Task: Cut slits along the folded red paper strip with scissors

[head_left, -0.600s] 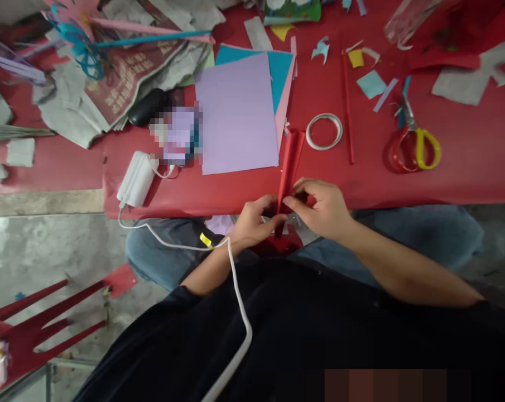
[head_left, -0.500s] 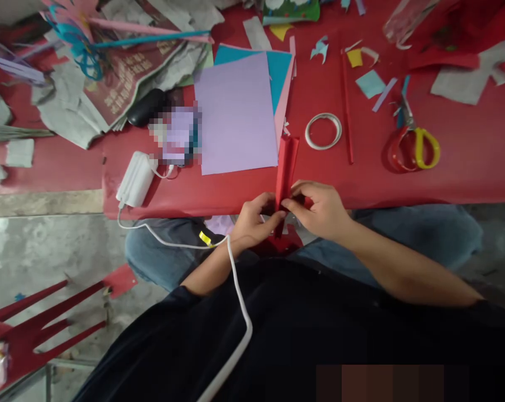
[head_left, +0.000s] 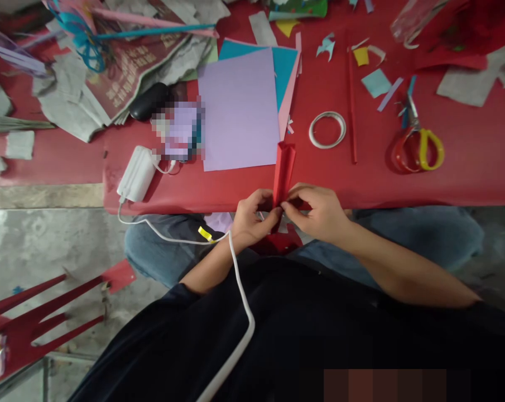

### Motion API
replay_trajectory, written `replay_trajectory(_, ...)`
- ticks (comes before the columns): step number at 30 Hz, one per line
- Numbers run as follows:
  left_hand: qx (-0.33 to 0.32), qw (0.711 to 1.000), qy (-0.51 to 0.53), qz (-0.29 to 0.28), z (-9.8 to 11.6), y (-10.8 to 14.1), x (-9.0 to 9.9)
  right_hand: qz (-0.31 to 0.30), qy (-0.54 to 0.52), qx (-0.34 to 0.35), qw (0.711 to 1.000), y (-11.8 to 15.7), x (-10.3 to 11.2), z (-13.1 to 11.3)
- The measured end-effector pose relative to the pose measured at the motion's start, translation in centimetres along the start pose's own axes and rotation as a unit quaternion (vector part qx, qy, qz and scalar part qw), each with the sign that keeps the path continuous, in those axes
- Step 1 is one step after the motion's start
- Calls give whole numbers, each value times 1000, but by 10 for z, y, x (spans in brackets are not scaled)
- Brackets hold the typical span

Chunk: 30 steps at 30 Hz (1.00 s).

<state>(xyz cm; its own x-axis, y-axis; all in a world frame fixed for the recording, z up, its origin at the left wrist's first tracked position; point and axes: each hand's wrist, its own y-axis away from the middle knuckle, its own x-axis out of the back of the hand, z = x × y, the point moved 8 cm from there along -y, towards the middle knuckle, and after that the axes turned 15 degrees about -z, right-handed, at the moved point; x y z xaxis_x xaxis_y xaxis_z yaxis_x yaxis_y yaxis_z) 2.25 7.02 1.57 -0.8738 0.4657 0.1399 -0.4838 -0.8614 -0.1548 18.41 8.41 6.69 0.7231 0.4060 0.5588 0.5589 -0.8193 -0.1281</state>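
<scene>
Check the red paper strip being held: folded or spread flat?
Folded: the red paper strip shows narrow lengthwise panels at an angle to each other. Near end mostly hidden; cannot tell there.

Hands point(head_left: 249, 220) point(head_left: 319, 209) close together, fingertips point(head_left: 289, 210) pinching, both forearms point(head_left: 403, 265) angled inward

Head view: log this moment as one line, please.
Left hand: holding folded red paper | right hand: holding same paper | red table beyond: purple sheet, white ring, scissors
</scene>
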Motion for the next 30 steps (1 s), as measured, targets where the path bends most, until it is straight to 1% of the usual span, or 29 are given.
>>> replay_trajectory(2, -33, 998, -26, 40, 2, 3, 3, 18, 13, -5, 1000, 0, 1, -1)
replay_trajectory(4, -87, 990, -83, 79, 12, 7, 6, 27, 10, -10, 1000, 0, 2, -2)
replay_trajectory(6, -125, 978, -153, 73, 23, 8, 3, 28, 1, -8, 1000, -1, 3, -4)
replay_trajectory(8, -121, 971, -195, 61, 29, 6, 2, 16, -5, -2, 1000, -2, 2, -5)
replay_trajectory(10, -95, 971, -208, 75, 30, 6, 6, 3, -9, 8, 1000, -3, 1, -7)
replay_trajectory(13, -75, 974, -198, 81, 30, 6, 9, 2, -22, 20, 1000, -2, 2, -8)
replay_trajectory(16, -78, 981, -159, 74, 27, 5, 10, 11, -41, 8, 999, -1, 4, -4)
replay_trajectory(20, -72, 987, -117, 83, 23, 6, 13, 14, -42, 4, 999, -1, 5, -1)
replay_trajectory(30, -49, 995, -67, 59, 16, 3, 13, 26, -31, -8, 999, -1, 8, -2)
